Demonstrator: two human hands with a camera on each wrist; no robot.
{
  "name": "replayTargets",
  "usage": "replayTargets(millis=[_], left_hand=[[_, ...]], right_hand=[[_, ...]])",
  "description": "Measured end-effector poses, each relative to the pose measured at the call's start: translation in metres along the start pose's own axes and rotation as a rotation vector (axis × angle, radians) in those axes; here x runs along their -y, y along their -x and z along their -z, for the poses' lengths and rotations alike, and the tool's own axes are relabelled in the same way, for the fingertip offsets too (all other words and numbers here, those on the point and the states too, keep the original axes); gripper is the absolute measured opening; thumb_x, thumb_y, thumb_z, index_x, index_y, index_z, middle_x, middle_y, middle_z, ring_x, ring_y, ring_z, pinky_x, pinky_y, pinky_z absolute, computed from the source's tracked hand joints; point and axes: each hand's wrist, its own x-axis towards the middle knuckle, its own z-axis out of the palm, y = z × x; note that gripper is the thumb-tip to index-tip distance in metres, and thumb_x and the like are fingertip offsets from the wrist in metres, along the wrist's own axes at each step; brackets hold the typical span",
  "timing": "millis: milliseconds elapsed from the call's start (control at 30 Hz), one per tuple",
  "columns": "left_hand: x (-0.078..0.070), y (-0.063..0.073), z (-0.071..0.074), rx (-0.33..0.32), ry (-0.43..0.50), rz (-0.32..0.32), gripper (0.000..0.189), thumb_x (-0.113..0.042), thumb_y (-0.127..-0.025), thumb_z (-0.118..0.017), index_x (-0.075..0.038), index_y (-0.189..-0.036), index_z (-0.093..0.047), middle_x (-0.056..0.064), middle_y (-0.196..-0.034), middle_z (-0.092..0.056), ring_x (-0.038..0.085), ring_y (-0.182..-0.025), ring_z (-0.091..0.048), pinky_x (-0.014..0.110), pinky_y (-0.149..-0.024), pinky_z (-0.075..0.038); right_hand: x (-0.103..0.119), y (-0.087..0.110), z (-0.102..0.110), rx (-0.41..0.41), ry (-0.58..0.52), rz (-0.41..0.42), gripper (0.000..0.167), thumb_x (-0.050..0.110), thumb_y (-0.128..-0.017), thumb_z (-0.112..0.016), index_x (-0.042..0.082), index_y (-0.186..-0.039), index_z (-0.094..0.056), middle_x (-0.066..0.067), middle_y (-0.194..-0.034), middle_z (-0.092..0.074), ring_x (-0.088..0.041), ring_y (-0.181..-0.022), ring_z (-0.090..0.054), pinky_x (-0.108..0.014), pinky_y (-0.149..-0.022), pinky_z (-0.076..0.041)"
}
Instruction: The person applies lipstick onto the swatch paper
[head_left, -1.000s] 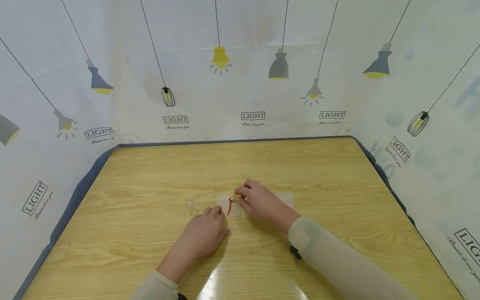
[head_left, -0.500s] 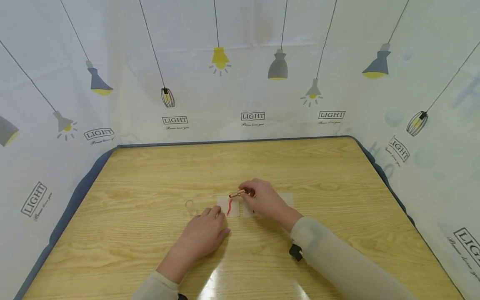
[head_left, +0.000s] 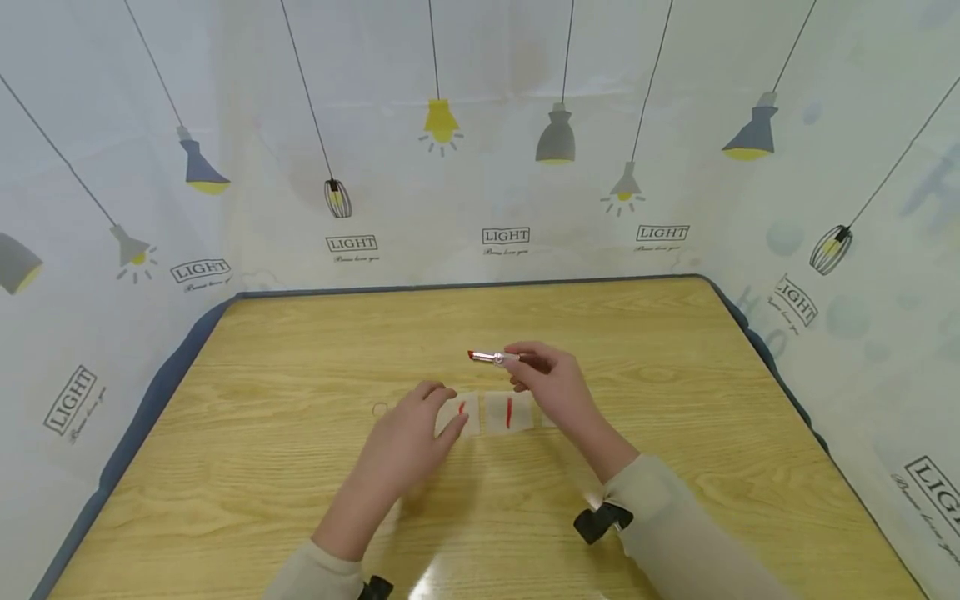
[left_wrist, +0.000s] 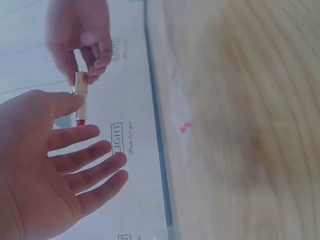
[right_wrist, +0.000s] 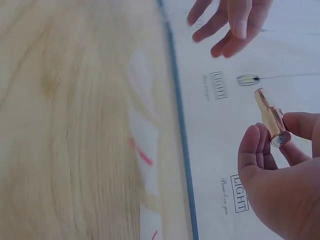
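Observation:
A lipstick (head_left: 489, 357) with a red tip and a shiny gold-toned tube is pinched between the thumb and fingers of my right hand (head_left: 553, 379). It is raised above the table, its red end pointing left. In the right wrist view the tube's round base (right_wrist: 281, 139) faces the camera. My left hand (head_left: 408, 429) hovers left of the lipstick with fingers spread and holds nothing, as the left wrist view shows. Below the hands lie a white paper square (head_left: 493, 423) with a red stroke and another square (head_left: 472, 426), partly hidden by the left hand, also marked red.
A small clear ring-shaped object (head_left: 380, 408) lies left of the left hand, mostly covered by it. A third white square (head_left: 549, 418) shows in part beside the right wrist. The wooden table (head_left: 300, 350) ends at a blue edge along a printed wall sheet (head_left: 420, 192).
My right hand has lifted the lipstick off the left paper and moved up and right, uncovering the middle square's stroke. My left hand has risen off the table.

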Motion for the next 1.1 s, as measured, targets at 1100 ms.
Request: replayTargets(millis=[1100], left_hand=[[-0.086, -0.023, -0.026, -0.225, 1.495, 0.138, 0.033, -0.019, -0.099, -0.077, 0.003, -0.124, -0.075, 0.007, -0.116, -0.082, 0.018, -0.118, -0.074, 0.030, -0.109, -0.056]], right_hand=[[0.004, 0.085, 0.004, 0.077, -0.822, -0.078, 0.022, 0.022, -0.111, -0.059, 0.020, -0.109, -0.080, 0.006, -0.098, -0.073, -0.007, -0.091, -0.067, -0.019, -0.085, -0.059]])
